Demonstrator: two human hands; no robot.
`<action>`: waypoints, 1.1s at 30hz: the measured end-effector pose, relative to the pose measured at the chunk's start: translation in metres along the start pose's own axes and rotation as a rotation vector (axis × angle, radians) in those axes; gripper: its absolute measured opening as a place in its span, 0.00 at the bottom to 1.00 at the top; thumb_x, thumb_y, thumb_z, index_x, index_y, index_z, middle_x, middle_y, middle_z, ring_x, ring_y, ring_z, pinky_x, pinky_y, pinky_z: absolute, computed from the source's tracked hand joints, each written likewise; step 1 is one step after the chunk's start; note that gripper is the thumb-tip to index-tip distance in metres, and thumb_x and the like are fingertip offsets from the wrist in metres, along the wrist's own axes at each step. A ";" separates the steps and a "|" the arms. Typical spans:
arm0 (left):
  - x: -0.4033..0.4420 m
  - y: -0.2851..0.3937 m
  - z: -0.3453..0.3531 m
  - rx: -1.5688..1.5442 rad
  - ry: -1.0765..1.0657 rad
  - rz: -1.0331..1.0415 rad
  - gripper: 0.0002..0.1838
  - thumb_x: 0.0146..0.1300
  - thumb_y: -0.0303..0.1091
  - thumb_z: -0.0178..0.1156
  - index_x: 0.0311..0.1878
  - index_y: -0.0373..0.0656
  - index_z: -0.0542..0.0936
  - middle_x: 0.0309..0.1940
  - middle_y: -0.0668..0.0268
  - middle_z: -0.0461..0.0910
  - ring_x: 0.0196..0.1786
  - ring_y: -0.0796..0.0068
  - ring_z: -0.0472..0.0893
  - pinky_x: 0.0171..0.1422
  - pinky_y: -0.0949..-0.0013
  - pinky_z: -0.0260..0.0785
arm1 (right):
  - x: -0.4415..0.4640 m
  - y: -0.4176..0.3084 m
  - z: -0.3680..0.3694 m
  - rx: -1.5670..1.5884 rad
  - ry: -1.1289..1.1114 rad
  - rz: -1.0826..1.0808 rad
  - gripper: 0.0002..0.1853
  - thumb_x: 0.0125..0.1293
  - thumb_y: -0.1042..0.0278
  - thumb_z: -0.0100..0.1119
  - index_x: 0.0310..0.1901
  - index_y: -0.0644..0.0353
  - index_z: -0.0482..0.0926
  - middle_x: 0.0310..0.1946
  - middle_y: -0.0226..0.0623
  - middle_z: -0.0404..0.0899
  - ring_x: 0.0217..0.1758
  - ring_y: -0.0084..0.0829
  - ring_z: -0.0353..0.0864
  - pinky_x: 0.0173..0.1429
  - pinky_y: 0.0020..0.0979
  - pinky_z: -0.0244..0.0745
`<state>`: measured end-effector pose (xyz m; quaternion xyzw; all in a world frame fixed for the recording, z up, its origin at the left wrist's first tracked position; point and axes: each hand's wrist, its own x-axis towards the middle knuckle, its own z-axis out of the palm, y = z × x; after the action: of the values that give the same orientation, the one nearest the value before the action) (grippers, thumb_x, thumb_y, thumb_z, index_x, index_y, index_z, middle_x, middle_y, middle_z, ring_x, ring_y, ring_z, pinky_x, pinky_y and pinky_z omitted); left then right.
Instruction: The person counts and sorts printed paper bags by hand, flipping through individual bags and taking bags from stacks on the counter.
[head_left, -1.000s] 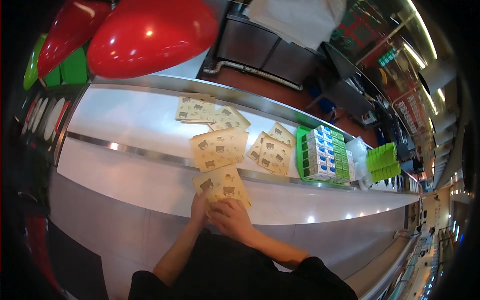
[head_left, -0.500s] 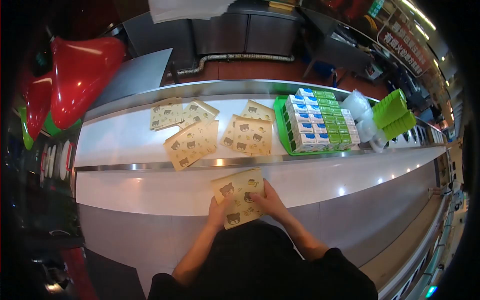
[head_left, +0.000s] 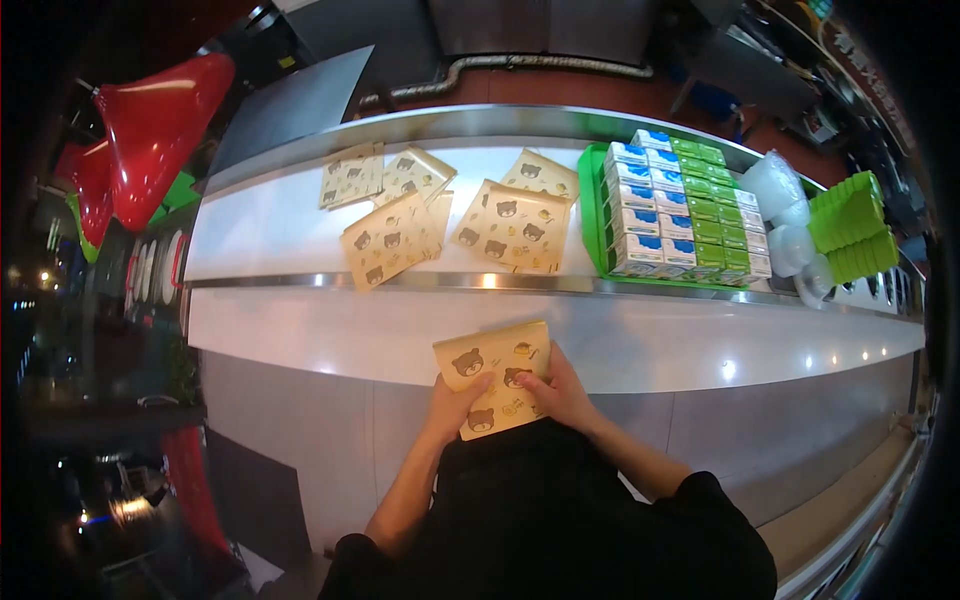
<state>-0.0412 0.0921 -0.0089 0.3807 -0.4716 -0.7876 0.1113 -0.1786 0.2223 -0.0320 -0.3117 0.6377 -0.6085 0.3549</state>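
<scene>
Black short-sleeved top (head_left: 560,520) nearest the camera. Left hand (head_left: 455,405) grips the left edge of a tan bear-print paper square (head_left: 488,398), thumb flat on its face; right hand (head_left: 562,390) grips the right edge, thumb also on top. Paper is matte, crisp-edged, slightly tilted, held between both hands in front of the top, over the near edge of the glossy white counter ledge (head_left: 650,340).

Past the ledge, a shiny steel strip (head_left: 400,283), then a smooth white shelf (head_left: 260,230). On it, same-print paper, loosely fanned: left group (head_left: 385,242), front sheets overhanging the strip; right group (head_left: 512,228), overlapping sheets. Just right of that, green plastic tray (head_left: 596,215) with rows of small blue-white boxes (head_left: 640,215) and green boxes (head_left: 706,212). Further right, clear plastic containers (head_left: 793,248), rounded, beside nested lime-green containers (head_left: 855,225), ridged look.

Left side: glossy red flared shade (head_left: 165,140). Far back: dull metal cabinet fronts (head_left: 600,25), mottled pipe (head_left: 520,62), reddish floor (head_left: 490,92).
</scene>
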 end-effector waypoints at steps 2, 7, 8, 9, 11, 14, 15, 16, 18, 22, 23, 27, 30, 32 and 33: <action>-0.004 0.003 0.001 0.019 -0.014 -0.009 0.18 0.61 0.27 0.62 0.54 0.34 0.73 0.45 0.61 0.79 0.44 0.74 0.80 0.48 0.70 0.75 | 0.004 0.004 -0.006 0.083 -0.060 0.060 0.25 0.63 0.71 0.59 0.59 0.66 0.64 0.47 0.43 0.78 0.49 0.29 0.78 0.54 0.32 0.73; -0.002 0.009 0.003 -0.044 0.037 -0.036 0.18 0.62 0.27 0.61 0.54 0.34 0.72 0.47 0.61 0.78 0.46 0.73 0.79 0.49 0.69 0.75 | 0.018 0.007 -0.004 0.240 -0.138 0.135 0.24 0.62 0.74 0.58 0.59 0.66 0.65 0.47 0.41 0.78 0.49 0.27 0.78 0.54 0.30 0.74; -0.001 0.010 0.004 -0.093 0.106 -0.060 0.17 0.62 0.27 0.60 0.53 0.34 0.72 0.48 0.61 0.78 0.47 0.73 0.79 0.49 0.69 0.75 | 0.020 0.010 -0.001 0.312 -0.143 0.148 0.23 0.62 0.74 0.58 0.58 0.66 0.66 0.46 0.40 0.78 0.48 0.27 0.78 0.53 0.30 0.74; 0.001 0.011 0.005 -0.143 0.174 -0.080 0.17 0.63 0.27 0.60 0.53 0.34 0.72 0.48 0.61 0.78 0.47 0.73 0.79 0.49 0.69 0.75 | 0.022 0.012 0.000 0.382 -0.148 0.158 0.22 0.62 0.75 0.58 0.57 0.66 0.66 0.46 0.39 0.79 0.48 0.26 0.78 0.52 0.29 0.75; 0.001 0.010 0.006 -0.140 0.231 -0.042 0.16 0.63 0.28 0.60 0.53 0.34 0.73 0.47 0.61 0.78 0.46 0.73 0.79 0.49 0.69 0.75 | 0.028 0.011 0.003 0.378 -0.180 0.208 0.22 0.62 0.78 0.56 0.58 0.66 0.66 0.47 0.38 0.78 0.49 0.25 0.78 0.53 0.28 0.75; -0.003 0.006 0.002 -0.067 0.318 0.006 0.16 0.63 0.28 0.60 0.52 0.34 0.73 0.46 0.61 0.79 0.45 0.74 0.79 0.47 0.70 0.75 | 0.031 0.006 0.007 0.355 -0.214 0.273 0.21 0.63 0.82 0.55 0.58 0.66 0.66 0.48 0.37 0.77 0.49 0.23 0.77 0.54 0.28 0.75; -0.003 0.009 0.002 0.006 0.348 0.013 0.16 0.63 0.28 0.60 0.52 0.33 0.73 0.45 0.61 0.79 0.44 0.74 0.80 0.46 0.70 0.75 | 0.033 0.004 0.008 0.342 -0.212 0.289 0.21 0.63 0.82 0.55 0.57 0.66 0.66 0.47 0.36 0.78 0.49 0.23 0.78 0.53 0.27 0.75; -0.005 0.012 0.003 0.006 0.350 0.017 0.16 0.63 0.28 0.60 0.52 0.33 0.73 0.45 0.61 0.79 0.44 0.74 0.80 0.46 0.70 0.75 | 0.034 0.004 0.009 0.341 -0.215 0.285 0.21 0.63 0.82 0.55 0.57 0.66 0.66 0.47 0.36 0.78 0.49 0.23 0.78 0.53 0.27 0.75; -0.008 0.019 0.004 0.028 0.343 0.029 0.16 0.63 0.28 0.60 0.51 0.33 0.73 0.43 0.61 0.80 0.42 0.75 0.80 0.45 0.70 0.75 | 0.036 0.004 0.011 0.384 -0.267 0.338 0.21 0.63 0.81 0.56 0.58 0.65 0.66 0.47 0.36 0.78 0.49 0.23 0.78 0.53 0.28 0.75; -0.007 0.011 -0.011 0.023 0.385 0.046 0.14 0.62 0.27 0.61 0.49 0.32 0.75 0.41 0.61 0.81 0.40 0.75 0.81 0.43 0.71 0.75 | 0.035 0.000 0.026 0.461 -0.242 0.353 0.19 0.63 0.77 0.58 0.55 0.67 0.68 0.46 0.37 0.78 0.47 0.24 0.78 0.51 0.27 0.76; -0.008 0.012 -0.016 0.068 0.384 0.017 0.14 0.62 0.28 0.61 0.50 0.33 0.75 0.42 0.61 0.81 0.40 0.75 0.81 0.43 0.70 0.76 | 0.035 0.001 0.030 0.455 -0.244 0.338 0.18 0.64 0.76 0.57 0.55 0.66 0.68 0.46 0.37 0.78 0.46 0.24 0.78 0.51 0.27 0.75; -0.011 0.019 -0.035 0.159 0.377 -0.032 0.15 0.62 0.29 0.61 0.51 0.34 0.75 0.42 0.61 0.81 0.40 0.74 0.81 0.43 0.70 0.76 | 0.042 0.013 0.041 0.384 -0.255 0.219 0.16 0.67 0.74 0.52 0.55 0.65 0.66 0.46 0.36 0.76 0.46 0.23 0.77 0.51 0.28 0.74; -0.010 0.023 -0.049 0.080 0.333 -0.022 0.12 0.61 0.28 0.62 0.47 0.33 0.78 0.38 0.62 0.82 0.38 0.77 0.81 0.41 0.71 0.75 | 0.052 0.003 0.051 0.438 -0.256 0.326 0.15 0.70 0.74 0.47 0.56 0.64 0.63 0.46 0.34 0.74 0.47 0.19 0.72 0.52 0.25 0.71; -0.008 0.025 -0.054 0.039 0.333 -0.018 0.12 0.61 0.28 0.62 0.47 0.33 0.78 0.39 0.62 0.82 0.38 0.77 0.81 0.41 0.71 0.75 | 0.054 0.016 0.064 0.282 -0.225 0.218 0.16 0.70 0.73 0.48 0.57 0.64 0.62 0.46 0.37 0.74 0.48 0.22 0.73 0.53 0.27 0.71; -0.006 0.027 -0.058 0.005 0.335 -0.015 0.13 0.61 0.28 0.62 0.47 0.33 0.78 0.39 0.62 0.82 0.38 0.77 0.81 0.41 0.72 0.75 | 0.057 0.014 0.071 0.132 -0.194 0.109 0.18 0.70 0.72 0.49 0.58 0.65 0.60 0.47 0.40 0.73 0.49 0.25 0.74 0.54 0.28 0.72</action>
<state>-0.0014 0.0426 0.0006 0.5104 -0.4455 -0.7127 0.1817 -0.1509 0.1361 -0.0506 -0.3099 0.5748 -0.5959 0.4675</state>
